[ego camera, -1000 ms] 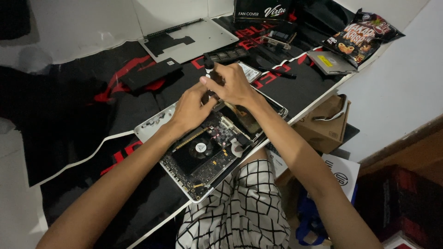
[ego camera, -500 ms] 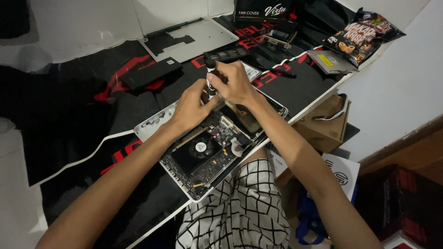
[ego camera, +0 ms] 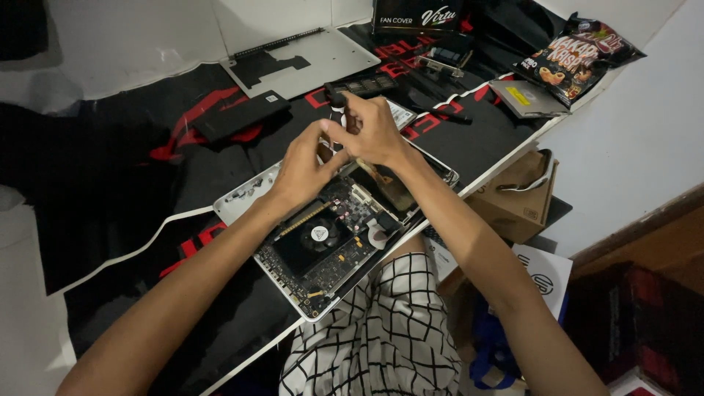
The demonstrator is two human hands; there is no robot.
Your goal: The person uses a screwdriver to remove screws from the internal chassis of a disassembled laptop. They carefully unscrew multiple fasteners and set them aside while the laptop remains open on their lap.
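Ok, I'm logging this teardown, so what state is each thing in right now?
Laptop: bottom cover off, board and fan exposed.
Bottom cover: removed, lying flat by the wall.
Left hand: fingers pinched near the right hand's.
Right hand: pinching a small part, too small to identify.
Snack bag: lying flat.
Cardboard box: flaps open.

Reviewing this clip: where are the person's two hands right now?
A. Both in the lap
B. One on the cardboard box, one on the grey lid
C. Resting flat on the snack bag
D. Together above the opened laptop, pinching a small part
D: the left hand and right hand meet above the opened laptop, fingertips pinched on a small part too small to identify.
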